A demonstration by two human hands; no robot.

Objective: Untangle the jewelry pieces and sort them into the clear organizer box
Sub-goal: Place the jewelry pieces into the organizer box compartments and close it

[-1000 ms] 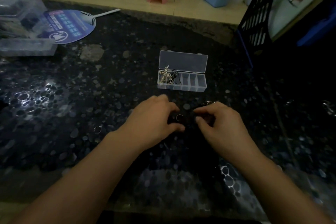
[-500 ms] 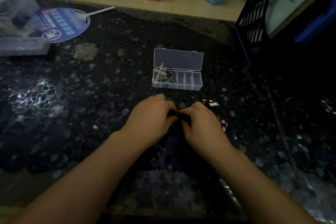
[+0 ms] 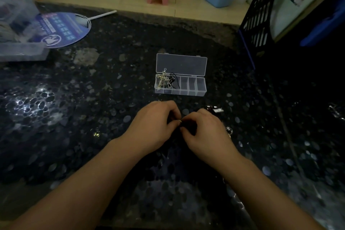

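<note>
Pinching small gold ring (image 3: 180, 121) between left hand (image 3: 155, 127) and right hand (image 3: 207, 132).

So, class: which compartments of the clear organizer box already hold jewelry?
The leftmost ones of the clear organizer box: a gold cross pendant stands in the end one, with a black cord beside it. The compartments to the right look empty.

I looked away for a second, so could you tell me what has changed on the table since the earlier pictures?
The left hand and right hand, apart a second ago, have closed together and now pinch a small gold piece between their fingertips. The organizer, lid open, with the cross pendant at its left end, is unchanged.
</note>
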